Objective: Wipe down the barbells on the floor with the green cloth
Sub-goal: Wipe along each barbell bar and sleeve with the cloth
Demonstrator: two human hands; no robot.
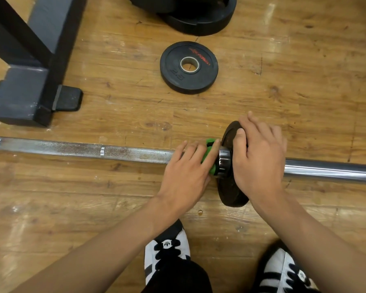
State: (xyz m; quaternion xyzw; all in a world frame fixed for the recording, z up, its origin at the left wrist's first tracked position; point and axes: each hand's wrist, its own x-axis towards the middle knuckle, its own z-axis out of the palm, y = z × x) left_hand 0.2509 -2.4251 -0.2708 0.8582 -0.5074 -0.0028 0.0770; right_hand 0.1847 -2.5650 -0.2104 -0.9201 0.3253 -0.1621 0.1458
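A steel barbell [72,148] lies across the wooden floor from left to right, with a small black plate [228,193] standing on its sleeve beside the collar [224,160]. My left hand [185,176] wraps the green cloth [209,152] around the shaft right next to the collar; only a bit of the cloth shows between the fingers. My right hand [260,159] grips the top of the plate, thumb on its inner face and fingers over the far side. The bare sleeve [330,170] runs off to the right.
A loose black 2.5 plate [201,81] lies flat on the floor behind the bar. Larger black plates [201,20] are stacked at the top. A black rack foot [30,81] stands at the left. My two shoes [167,250] are at the bottom.
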